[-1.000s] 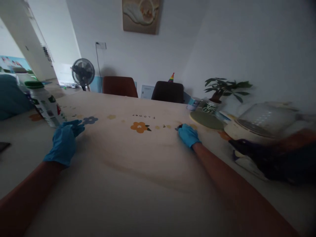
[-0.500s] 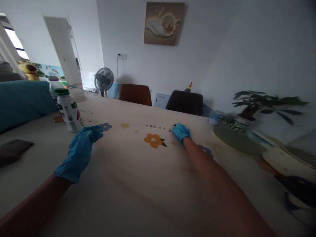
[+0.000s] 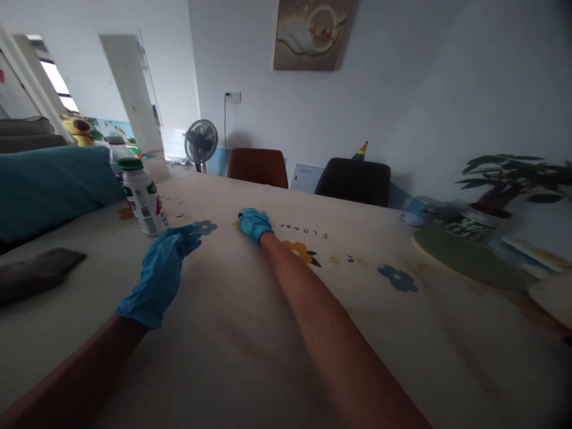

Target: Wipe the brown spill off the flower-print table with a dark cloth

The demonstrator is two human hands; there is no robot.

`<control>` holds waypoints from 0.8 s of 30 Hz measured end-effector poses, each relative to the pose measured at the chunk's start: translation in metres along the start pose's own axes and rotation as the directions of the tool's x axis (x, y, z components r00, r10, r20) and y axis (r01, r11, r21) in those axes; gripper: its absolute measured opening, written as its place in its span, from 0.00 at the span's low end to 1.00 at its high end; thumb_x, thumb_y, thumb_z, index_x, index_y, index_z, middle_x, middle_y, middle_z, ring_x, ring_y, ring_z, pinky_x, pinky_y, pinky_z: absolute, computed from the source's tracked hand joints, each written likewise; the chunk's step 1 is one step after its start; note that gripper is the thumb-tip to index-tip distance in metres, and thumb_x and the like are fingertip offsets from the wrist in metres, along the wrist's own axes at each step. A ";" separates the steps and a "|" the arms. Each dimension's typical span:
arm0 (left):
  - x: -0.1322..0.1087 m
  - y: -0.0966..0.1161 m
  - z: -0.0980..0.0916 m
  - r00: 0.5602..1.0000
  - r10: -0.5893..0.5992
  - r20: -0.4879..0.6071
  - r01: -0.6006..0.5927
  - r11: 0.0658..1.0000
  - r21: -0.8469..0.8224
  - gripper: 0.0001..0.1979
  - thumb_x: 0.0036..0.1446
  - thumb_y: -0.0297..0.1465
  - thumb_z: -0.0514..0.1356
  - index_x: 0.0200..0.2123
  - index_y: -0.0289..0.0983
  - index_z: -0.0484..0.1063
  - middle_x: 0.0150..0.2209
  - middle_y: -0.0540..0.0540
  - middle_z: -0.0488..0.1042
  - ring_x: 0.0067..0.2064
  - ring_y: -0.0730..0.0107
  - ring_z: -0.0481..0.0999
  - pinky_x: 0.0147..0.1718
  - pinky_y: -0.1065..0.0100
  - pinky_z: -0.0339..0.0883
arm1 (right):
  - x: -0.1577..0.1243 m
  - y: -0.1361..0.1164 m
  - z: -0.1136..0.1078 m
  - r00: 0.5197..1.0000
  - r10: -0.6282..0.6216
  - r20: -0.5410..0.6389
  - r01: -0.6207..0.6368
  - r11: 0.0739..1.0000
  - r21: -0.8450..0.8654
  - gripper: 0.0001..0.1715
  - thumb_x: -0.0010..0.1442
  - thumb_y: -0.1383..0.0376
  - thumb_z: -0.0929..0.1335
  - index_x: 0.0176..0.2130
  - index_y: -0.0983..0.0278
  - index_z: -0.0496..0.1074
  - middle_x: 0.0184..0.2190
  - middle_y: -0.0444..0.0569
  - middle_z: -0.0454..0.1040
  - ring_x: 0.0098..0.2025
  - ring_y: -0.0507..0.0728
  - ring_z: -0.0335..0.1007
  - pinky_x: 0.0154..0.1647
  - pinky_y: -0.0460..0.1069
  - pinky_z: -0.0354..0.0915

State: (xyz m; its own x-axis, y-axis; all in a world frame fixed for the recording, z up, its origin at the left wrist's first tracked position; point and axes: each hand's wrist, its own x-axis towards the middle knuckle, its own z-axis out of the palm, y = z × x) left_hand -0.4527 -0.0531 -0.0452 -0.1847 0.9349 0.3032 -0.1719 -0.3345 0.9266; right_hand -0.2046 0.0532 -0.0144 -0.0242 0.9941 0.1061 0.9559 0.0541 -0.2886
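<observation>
The 2 gloved hands are apart: the right hand [image 3: 255, 224] is curled over a small dark thing [image 3: 240, 215] at its fingertips, mostly hidden, so I cannot tell its long axis. The left hand [image 3: 158, 274], fingers extended and seemingly holding nothing, lies nearer the body; the upright bottle [image 3: 145, 202] stands just past its fingertips, contact unclear. Flat tablecloth [image 3: 277, 310] stretches rightward from the right hand to the green mat [image 3: 469, 256]; the table's far edge lies beyond that hand
</observation>
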 end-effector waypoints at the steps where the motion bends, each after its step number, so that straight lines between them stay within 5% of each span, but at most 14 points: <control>1: 0.002 -0.001 -0.001 1.000 -0.022 -0.012 0.021 1.000 -0.010 0.16 0.68 0.47 0.71 0.50 0.44 0.90 0.57 0.41 0.92 0.61 0.40 0.92 0.74 0.31 0.83 | -0.003 -0.013 0.004 0.999 -0.036 0.003 0.036 0.999 0.009 0.22 0.88 0.56 0.75 0.71 0.64 0.83 0.75 0.59 0.81 0.78 0.72 0.76 0.85 0.76 0.65; 6: 0.014 -0.007 -0.004 0.995 -0.034 -0.093 0.030 0.998 -0.048 0.13 0.62 0.42 0.71 0.46 0.44 0.88 0.55 0.41 0.92 0.56 0.45 0.92 0.71 0.36 0.85 | -0.027 -0.057 0.021 0.979 -0.203 0.030 0.201 0.978 0.058 0.24 0.89 0.64 0.66 0.74 0.64 0.81 0.79 0.56 0.79 0.82 0.67 0.72 0.90 0.67 0.56; 9: 0.024 -0.014 -0.005 0.989 -0.008 -0.150 -0.007 0.995 -0.099 0.13 0.62 0.43 0.70 0.43 0.42 0.85 0.53 0.39 0.90 0.51 0.49 0.91 0.71 0.36 0.85 | -0.040 -0.065 0.023 0.955 -0.292 0.057 0.286 0.954 0.094 0.25 0.88 0.67 0.65 0.75 0.63 0.81 0.81 0.56 0.77 0.83 0.68 0.71 0.91 0.70 0.53; 13: 0.033 -0.023 -0.007 0.980 0.030 -0.195 -0.056 0.991 -0.126 0.14 0.61 0.44 0.69 0.44 0.41 0.81 0.52 0.39 0.88 0.51 0.52 0.89 0.69 0.39 0.85 | -0.055 -0.067 0.020 0.909 -0.400 0.120 0.384 0.913 0.138 0.25 0.86 0.69 0.68 0.76 0.66 0.80 0.83 0.60 0.74 0.84 0.72 0.69 0.91 0.77 0.53; 18: 0.039 -0.027 -0.008 0.973 -0.022 -0.230 -0.007 0.992 -0.123 0.13 0.62 0.42 0.68 0.44 0.40 0.77 0.52 0.37 0.84 0.47 0.56 0.85 0.65 0.42 0.85 | -0.084 -0.063 0.017 0.843 -0.493 0.214 0.464 0.869 0.172 0.29 0.87 0.66 0.69 0.79 0.59 0.80 0.85 0.55 0.71 0.88 0.70 0.65 0.94 0.72 0.49; 24: 0.044 -0.027 -0.012 0.978 -0.058 -0.198 0.034 0.991 -0.126 0.08 0.65 0.37 0.67 0.44 0.41 0.74 0.50 0.39 0.83 0.44 0.61 0.83 0.60 0.49 0.86 | -0.147 -0.036 0.012 0.765 -0.596 0.242 0.541 0.800 0.259 0.32 0.87 0.60 0.68 0.83 0.54 0.78 0.86 0.50 0.70 0.89 0.69 0.62 0.95 0.71 0.43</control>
State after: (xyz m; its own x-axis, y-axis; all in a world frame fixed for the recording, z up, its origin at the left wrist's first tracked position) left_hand -0.4677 -0.0048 -0.0599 -0.3623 0.9106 0.1987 -0.2983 -0.3152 0.9009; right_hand -0.2389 -0.0935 -0.0315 -0.6595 0.7514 0.0228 0.6758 0.6060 -0.4196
